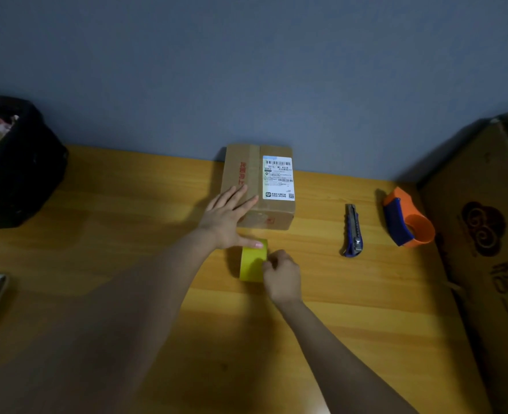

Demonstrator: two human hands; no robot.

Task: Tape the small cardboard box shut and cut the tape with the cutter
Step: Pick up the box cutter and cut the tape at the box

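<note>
So, only the head view to go on. Small cardboard box (258,186) at the back edge of the table (112,222), right against the wall, flaps down, long axis running from back edge toward the front, white shipping label (278,178) on its right half. Left hand (227,219) spread flat, fingers (232,197) fanned out over the box's near left corner, thumb reaching down to touch the yellow tape roll (253,262). Nothing gripped there, just pressing and steadying. Right hand (282,277) curled, fingertips pinched at the roll's right edge, probably picking at the loose end, though too small to tell if any tape is lifted yet. Roll standing on the table just in front of the box, so the pull ahead looks like straight away toward the back edge, along the box's length. Cutter (353,231) lying well off to the right, blade end pointing at the back edge, closer to the right hand than the left. Orange and blue dispenser (408,219) further right again, beside the big carton (485,249). Black bin (17,165) at the left back corner.
</note>
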